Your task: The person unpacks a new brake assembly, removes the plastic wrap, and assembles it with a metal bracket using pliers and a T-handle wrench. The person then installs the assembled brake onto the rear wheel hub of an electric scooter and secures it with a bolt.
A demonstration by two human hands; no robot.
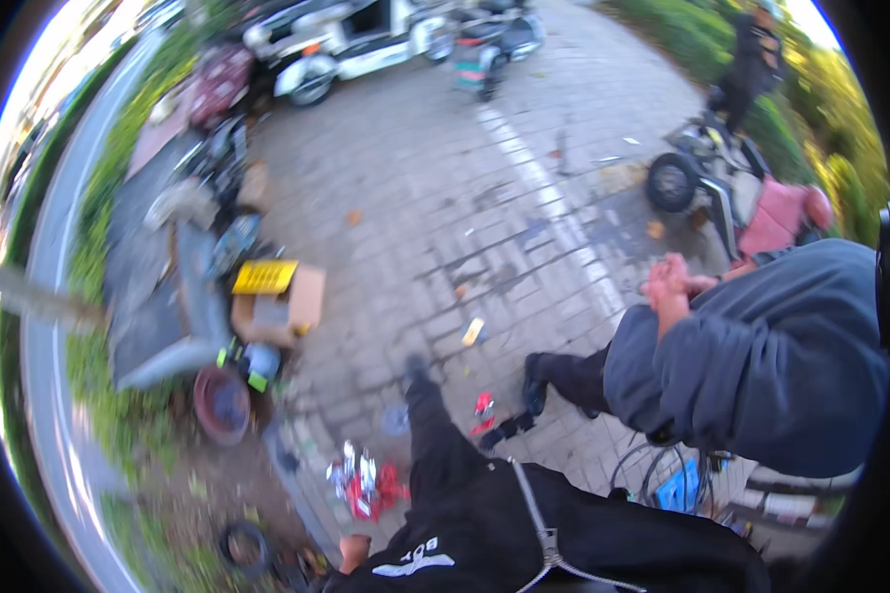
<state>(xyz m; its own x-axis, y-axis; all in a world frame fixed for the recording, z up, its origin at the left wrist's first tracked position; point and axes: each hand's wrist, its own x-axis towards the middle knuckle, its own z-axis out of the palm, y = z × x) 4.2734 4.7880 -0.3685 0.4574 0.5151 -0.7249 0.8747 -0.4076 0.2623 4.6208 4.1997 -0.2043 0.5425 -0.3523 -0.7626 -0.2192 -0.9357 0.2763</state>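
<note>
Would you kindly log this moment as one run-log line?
left hand: empty, hanging above red-white litter | right hand: out of view | co-worker's hands: clasped | paving

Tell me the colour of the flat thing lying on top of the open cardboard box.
Bright yellow, resting on the brown cardboard box; the head view shows it plainly.

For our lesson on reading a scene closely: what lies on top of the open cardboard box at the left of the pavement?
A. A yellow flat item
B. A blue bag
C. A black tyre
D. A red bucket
A: a yellow flat item rests across the top of the cardboard box.
</note>
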